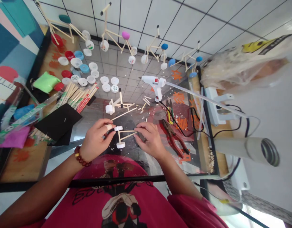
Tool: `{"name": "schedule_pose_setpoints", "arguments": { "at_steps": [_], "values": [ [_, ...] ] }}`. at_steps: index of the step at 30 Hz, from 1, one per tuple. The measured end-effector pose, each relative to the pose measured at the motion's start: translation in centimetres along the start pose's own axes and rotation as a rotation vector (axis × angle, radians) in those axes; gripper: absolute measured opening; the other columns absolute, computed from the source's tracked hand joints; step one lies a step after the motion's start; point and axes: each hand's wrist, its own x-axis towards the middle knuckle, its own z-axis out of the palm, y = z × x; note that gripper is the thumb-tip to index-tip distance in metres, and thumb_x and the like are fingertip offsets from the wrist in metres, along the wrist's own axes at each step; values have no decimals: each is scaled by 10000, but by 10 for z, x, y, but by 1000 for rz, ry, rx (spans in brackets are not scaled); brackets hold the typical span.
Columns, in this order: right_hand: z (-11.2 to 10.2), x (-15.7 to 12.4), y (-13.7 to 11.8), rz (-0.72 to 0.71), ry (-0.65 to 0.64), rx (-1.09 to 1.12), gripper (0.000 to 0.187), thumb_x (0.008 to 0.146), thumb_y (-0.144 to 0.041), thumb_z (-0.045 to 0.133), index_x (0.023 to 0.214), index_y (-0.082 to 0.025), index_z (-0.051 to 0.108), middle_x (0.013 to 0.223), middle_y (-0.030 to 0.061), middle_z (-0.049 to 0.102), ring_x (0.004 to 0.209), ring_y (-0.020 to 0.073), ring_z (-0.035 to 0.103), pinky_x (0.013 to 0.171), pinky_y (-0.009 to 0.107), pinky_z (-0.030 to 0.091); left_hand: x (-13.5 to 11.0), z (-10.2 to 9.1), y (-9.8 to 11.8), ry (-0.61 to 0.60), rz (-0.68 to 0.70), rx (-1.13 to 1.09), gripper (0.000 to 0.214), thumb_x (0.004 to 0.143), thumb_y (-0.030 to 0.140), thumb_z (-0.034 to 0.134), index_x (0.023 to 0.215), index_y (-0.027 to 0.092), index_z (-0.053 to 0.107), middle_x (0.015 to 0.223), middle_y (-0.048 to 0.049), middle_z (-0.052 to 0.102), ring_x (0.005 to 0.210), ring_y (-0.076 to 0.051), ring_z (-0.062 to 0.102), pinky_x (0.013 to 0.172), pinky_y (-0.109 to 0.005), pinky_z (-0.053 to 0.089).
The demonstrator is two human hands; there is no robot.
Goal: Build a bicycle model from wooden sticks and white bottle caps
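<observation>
Between my hands is a small wooden-stick frame (127,131) with two white bottle-cap wheels; the nearer bottle cap (121,145) sits at the low end of its crossbar. My left hand (96,141) pinches the farther bottle cap (118,128), thumb and fingers closed at its left side. With fingertips closed, my right hand (149,139) grips the right end of the frame, where two sticks converge. Just beyond lies another stick assembly (116,103) with a white cap and a black-wrapped bar. A loose stick (124,113) rests near my left fingers.
A white glue gun (155,84) stands beyond my right hand. Red-handled pliers (175,139) and cutters (170,112) lie to the right. Left are black sheets (58,122), bundled sticks (76,95) and loose caps (76,62). Several finished stick tricycles (114,36) line the back wall.
</observation>
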Motion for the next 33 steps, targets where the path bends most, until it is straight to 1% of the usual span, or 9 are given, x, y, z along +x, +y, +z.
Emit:
{"name": "schedule_pose_setpoints", "arguments": {
  "at_steps": [6,12,17,20,22,25,28,33],
  "values": [
    [0,0,-1,-18,8,-16,128,900,-218,642,1024,-229,672,1052,70,684,1006,221,621,879,397,427,0,0,0,8,14,-2,105,892,147,640,984,155,688,1078,-84,658,804,-131,682,602,-213,557],
    [-2,1,-1,-43,15,-33,137,894,-210,649,1029,-223,669,1055,68,686,1006,218,622,883,393,416,1,0,1,1,6,15,106,887,139,651,985,147,690,1080,-79,657,742,-105,669,616,-212,560],
    [-3,1,0,-59,22,-50,161,890,-204,648,1049,-220,663,1062,68,686,1007,216,628,881,395,405,1,0,1,5,17,25,107,882,130,657,982,150,689,1083,-75,651,737,-100,666,607,-209,557],
    [-3,1,-2,-109,71,-63,191,888,-191,651,1074,-231,663,1080,65,687,997,209,622,876,392,402,1,0,2,4,7,18,150,885,136,655,1030,158,681,1089,-72,655,758,-110,670,627,-224,570],
    [-2,1,-4,-154,90,-61,172,893,-186,652,1053,-245,673,1049,46,691,971,194,612,874,384,393,2,0,2,-2,-3,9,174,887,145,653,1058,163,677,1085,-72,657,779,-121,674,629,-232,575],
    [2,2,-7,-197,63,-62,137,904,-198,650,1027,-248,685,975,27,686,924,178,597,853,377,373,2,0,3,-5,-4,-1,159,888,158,654,1045,166,682,1085,-75,657,800,-134,680,610,-230,574],
    [6,1,-7,-210,22,-68,137,914,-205,644,1037,-241,693,959,32,666,919,177,578,836,372,358,1,0,3,2,-3,-1,143,890,161,655,1029,163,689,1088,-79,657,812,-136,686,602,-223,573],
    [7,2,-7,-230,21,-83,121,924,-169,627,976,-244,707,910,19,644,883,161,551,806,349,336,2,1,2,4,7,-4,136,889,155,654,1017,156,702,1091,-88,659,822,-141,691,609,-221,575]
  ]
}}
